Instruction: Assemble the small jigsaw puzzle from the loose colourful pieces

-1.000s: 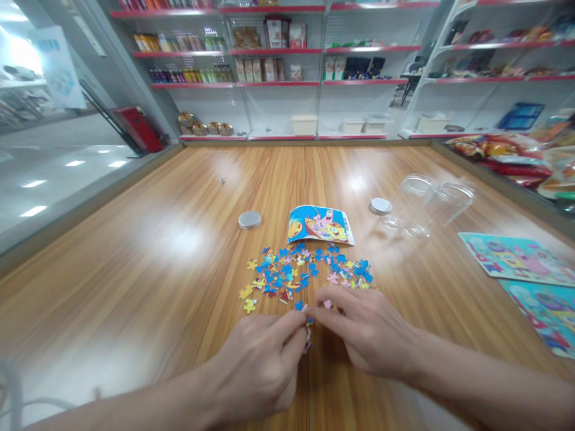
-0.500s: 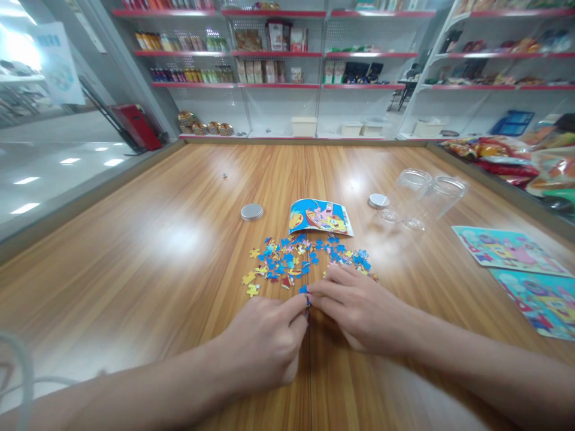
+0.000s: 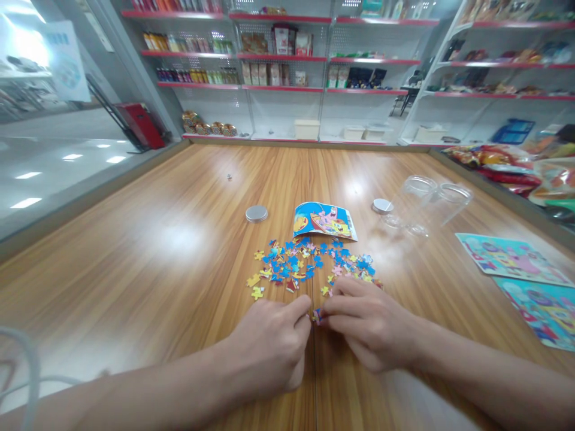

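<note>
My left hand [image 3: 269,347] and my right hand [image 3: 368,323] meet fingertip to fingertip low on the wooden table [image 3: 157,251]. Both pinch small jigsaw pieces [image 3: 317,315] held between them. Just beyond the fingers lies a loose scatter of blue, yellow and pink puzzle pieces [image 3: 305,266]. A curled cartoon picture card [image 3: 324,221] rests behind the scatter.
Two round metal lids [image 3: 256,214] [image 3: 381,206] lie on the table, with two clear jars [image 3: 426,200] on their sides at the right. Two printed cartoon sheets [image 3: 512,258] lie at the right edge, snack bags [image 3: 498,161] behind them. Store shelves [image 3: 278,66] line the back.
The hands stay pinched together on the pieces. The view has shifted slightly, so the hands and the scatter sit a little differently in the picture.
</note>
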